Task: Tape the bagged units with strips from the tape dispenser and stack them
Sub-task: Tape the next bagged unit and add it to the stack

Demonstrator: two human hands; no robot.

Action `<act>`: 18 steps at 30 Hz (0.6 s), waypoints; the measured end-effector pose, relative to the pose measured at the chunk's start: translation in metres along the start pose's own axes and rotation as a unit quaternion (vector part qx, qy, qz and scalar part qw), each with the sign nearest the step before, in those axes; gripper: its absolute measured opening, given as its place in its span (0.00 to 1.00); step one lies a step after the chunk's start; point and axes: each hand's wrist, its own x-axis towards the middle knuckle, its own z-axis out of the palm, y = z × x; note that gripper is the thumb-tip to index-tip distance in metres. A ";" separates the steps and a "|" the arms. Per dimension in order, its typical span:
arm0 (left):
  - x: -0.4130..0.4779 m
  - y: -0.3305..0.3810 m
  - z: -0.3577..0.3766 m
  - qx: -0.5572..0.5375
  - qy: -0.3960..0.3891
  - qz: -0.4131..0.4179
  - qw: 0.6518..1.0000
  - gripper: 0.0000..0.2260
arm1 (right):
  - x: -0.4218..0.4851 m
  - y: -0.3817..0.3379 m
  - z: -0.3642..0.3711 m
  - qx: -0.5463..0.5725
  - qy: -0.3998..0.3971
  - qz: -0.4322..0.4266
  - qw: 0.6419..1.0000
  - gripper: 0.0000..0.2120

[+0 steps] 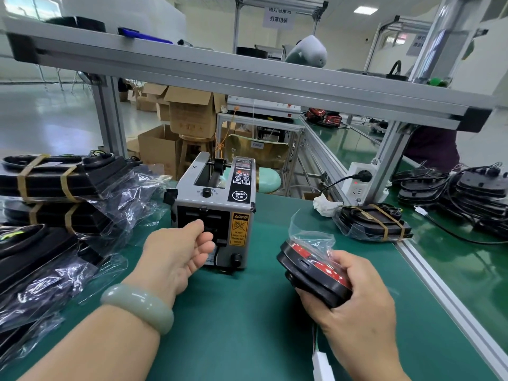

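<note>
**Left hand at the dispenser mouth, bagged unit waiting in the right**

The left hand (178, 251) is up against the outlet slot of the tape dispenser (217, 207), which sits mid-workbench toward the back edge. Its fingers are curled in at the slot, but no strip shows between them, so I cannot tell whether it has tape pinched. The right hand (354, 303) grips the bagged unit (310, 273), a black round housing with red inside. It is held just above the green workbench (247, 312) near the front edge, with the loose bag mouth sticking up.

This looks like the strip-fetching step. To do it well, take the strip by its free end only and pull straight out, keeping fingertips clear of the cutter, as the yellow caution label warns. Fold the bag slack flat against the housing before the tape lands.

- One dispenser.
- One unit in hand.
- One taped unit (373, 221) lies near the right edge, with two tape bands across it.
- In the taped stack (55, 182) at the left edge, two banded bundles are clear, with more bagged pieces below that I can't count.
- The bare units (453, 193) at the far right are too tangled in cable to number.
</note>
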 end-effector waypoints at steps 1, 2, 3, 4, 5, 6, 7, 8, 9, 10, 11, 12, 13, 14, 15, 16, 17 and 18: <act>0.001 0.001 0.001 -0.003 0.003 0.001 1.000 0.06 | 0.000 0.000 0.000 -0.001 -0.003 -0.003 1.000 0.31; 0.001 0.001 0.002 -0.005 0.008 0.002 1.000 0.05 | 0.000 0.000 0.001 -0.002 -0.006 -0.007 1.000 0.32; 0.002 0.002 0.003 -0.008 0.013 0.003 1.000 0.05 | 0.000 -0.001 0.001 -0.006 -0.009 -0.013 1.000 0.34; 0.002 0.002 0.004 -0.010 0.020 0.006 1.000 0.05 | 0.000 -0.001 0.001 -0.013 -0.010 -0.020 1.000 0.35; 0.003 0.001 0.005 -0.011 0.028 0.009 1.000 0.05 | 0.000 -0.002 0.001 -0.021 -0.009 -0.029 0.999 0.35; 0.003 0.001 0.006 -0.013 0.035 0.012 0.999 0.05 | 0.000 -0.002 0.001 -0.026 -0.009 -0.035 0.999 0.35; 0.005 0.000 0.006 -0.014 0.043 0.014 0.999 0.05 | 0.001 -0.002 0.001 -0.027 -0.010 -0.036 0.999 0.36; 0.006 -0.001 0.007 -0.014 0.051 0.016 0.998 0.05 | 0.001 -0.002 0.001 -0.026 -0.013 -0.036 0.999 0.35; 0.008 -0.002 0.008 -0.014 0.059 0.017 0.998 0.05 | 0.001 -0.003 0.001 -0.027 -0.014 -0.037 0.999 0.34; 0.009 -0.003 0.010 -0.012 0.068 0.019 0.997 0.05 | 0.001 -0.003 0.001 -0.029 -0.013 -0.040 0.999 0.33; 0.010 -0.004 0.011 -0.010 0.077 0.020 0.997 0.05 | 0.001 -0.003 0.001 -0.032 -0.012 -0.042 0.999 0.33; 0.010 -0.005 0.011 -0.008 0.085 0.023 0.996 0.05 | 0.001 -0.004 0.001 -0.033 -0.012 -0.043 0.998 0.33; 0.010 -0.006 0.012 -0.005 0.090 0.024 0.996 0.04 | 0.001 -0.004 0.001 -0.031 -0.012 -0.042 0.999 0.34; 0.008 -0.005 0.012 -0.005 0.092 0.023 0.996 0.04 | 0.001 -0.004 0.001 -0.031 -0.011 -0.041 0.999 0.34; 0.005 -0.005 0.012 -0.008 0.086 0.021 0.996 0.04 | 0.000 -0.002 0.001 -0.030 -0.009 -0.039 0.999 0.35; 0.000 -0.004 0.011 -0.012 0.072 0.018 0.997 0.05 | 0.000 -0.001 0.001 -0.027 -0.007 -0.037 0.999 0.35; -0.006 -0.003 0.009 -0.018 0.048 0.015 0.999 0.06 | 0.000 0.000 0.000 -0.022 -0.004 -0.032 0.999 0.35; -0.015 -0.003 0.007 -0.024 0.015 0.014 1.000 0.07 | 0.000 0.001 0.000 -0.015 -0.004 -0.027 1.000 0.36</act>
